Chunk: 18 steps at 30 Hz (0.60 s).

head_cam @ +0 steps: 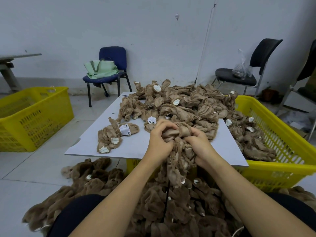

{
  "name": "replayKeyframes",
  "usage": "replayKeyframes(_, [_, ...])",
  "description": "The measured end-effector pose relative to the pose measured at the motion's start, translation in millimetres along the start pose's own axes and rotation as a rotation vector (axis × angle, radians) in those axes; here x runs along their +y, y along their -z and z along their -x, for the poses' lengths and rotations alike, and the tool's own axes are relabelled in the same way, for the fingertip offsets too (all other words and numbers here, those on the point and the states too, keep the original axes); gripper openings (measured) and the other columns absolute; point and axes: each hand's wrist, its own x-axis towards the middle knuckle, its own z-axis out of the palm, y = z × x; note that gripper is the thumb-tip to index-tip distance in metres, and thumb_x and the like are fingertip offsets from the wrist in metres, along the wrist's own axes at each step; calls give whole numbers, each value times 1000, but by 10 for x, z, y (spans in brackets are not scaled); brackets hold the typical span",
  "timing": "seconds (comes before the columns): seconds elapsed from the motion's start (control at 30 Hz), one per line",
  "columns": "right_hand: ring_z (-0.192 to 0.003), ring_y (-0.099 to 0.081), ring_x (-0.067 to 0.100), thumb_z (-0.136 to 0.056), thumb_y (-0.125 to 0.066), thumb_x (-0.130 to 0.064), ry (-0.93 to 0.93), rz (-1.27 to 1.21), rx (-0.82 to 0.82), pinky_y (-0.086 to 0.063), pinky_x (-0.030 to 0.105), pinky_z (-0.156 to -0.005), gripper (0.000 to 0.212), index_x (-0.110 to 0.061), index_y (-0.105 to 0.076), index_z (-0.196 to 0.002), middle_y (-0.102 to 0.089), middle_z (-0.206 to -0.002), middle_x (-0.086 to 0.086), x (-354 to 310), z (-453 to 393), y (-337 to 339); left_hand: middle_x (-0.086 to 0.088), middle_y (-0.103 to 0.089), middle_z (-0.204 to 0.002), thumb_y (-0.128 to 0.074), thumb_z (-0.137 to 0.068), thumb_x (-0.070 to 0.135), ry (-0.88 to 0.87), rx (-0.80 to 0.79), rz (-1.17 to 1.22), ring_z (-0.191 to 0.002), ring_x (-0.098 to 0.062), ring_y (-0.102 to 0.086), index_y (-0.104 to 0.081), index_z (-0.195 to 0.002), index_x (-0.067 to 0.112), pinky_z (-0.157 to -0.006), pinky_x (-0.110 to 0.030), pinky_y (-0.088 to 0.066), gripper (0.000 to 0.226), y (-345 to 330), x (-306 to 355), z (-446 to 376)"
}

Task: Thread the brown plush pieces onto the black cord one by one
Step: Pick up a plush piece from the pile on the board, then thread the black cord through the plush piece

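Over the desk edge, left hand and right hand both clutch one brown plush piece; black cord hangs below into many strung pieces, while a large heap remains unthreaded.

Green bag on the blue chair: pale lettering low on its front, near the seat edge, too small and blurred to read.
Yellow baskets: no lettering to be made out on their walls.
White patches on the plush pieces: black dots only, no writing.
Wall: no sign or number readable.
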Motion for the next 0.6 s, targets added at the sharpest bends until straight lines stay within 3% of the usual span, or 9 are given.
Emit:
replayKeyframes(0.13, [-94,-76,26,-93,-55,9,30,-55,18,-62,32,-72,33,-11,-75,-110,-78,-102,13,-59,-4,7,1,-63,-113,-71,-82,-7,204,-27,112,-106,-8,-63,-59,-115,17,-89,-26,-55,43,57,20,-56])
replayKeyframes(0.23, [-98,-75,27,-98,-66,-16,25,-102,-37,-61,31,-72,18,-11,-74,-112,-76,-110,15,-127,-8,33,1,-69,-96,-78,-83,3,305,46,117,-86,-2,-66,-66,-97,18,-77,-24,-54,24,100,32,-124])
replayKeyframes(0.3, [-101,-75,25,-102,-58,-32,-58,-192,-115,-61,32,-75,31,-9,-75,-114,-74,-116,16,-197,-33,48,2,-71,-91,-78,-84,5,329,167,148,-83,-4,-68,-68,-90,22,-74,-25,-57,20,104,64,-140])
replayKeyframes(0.33, [-98,-75,21,-105,-53,-30,-84,-220,-124,-61,30,-74,33,-6,-73,-116,-73,-119,15,-225,-32,59,-1,-72,-93,-78,-86,7,342,218,159,-88,-10,-70,-69,-91,21,-78,-29,-59,17,108,81,-152])
replayKeyframes(0.4, [-84,-75,8,-104,-53,-14,-40,-92,-84,-58,20,-66,22,-8,-66,-121,-68,-124,13,-269,-68,100,-8,-74,-100,-75,-89,9,383,260,190,-97,-22,-70,-70,-94,19,-85,-39,-59,11,129,108,-188])
replayKeyframes(0.47, [-95,-71,6,-97,-62,-4,67,90,-97,-56,16,-71,42,-20,-54,-136,-59,-133,6,-305,-91,96,-11,-73,-105,-71,-92,9,417,241,246,-100,-27,-71,-70,-95,20,-84,-39,-60,11,144,125,-215])
replayKeyframes(0.53, [-106,-61,8,-96,-67,-21,252,320,-128,-52,16,-83,52,-35,-45,-141,-49,-136,0,-341,-67,1,-5,-72,-103,-67,-95,6,422,223,260,-95,-17,-71,-70,-95,20,-75,-26,-60,15,148,117,-229])
replayKeyframes(0.6, [-112,-55,7,-96,-60,-42,429,508,-58,-49,23,-95,39,-38,-55,-134,-50,-136,-1,-360,-78,-21,5,-71,-93,-64,-96,2,430,193,262,-81,0,-69,-71,-90,21,-64,-14,-54,21,141,113,-227])
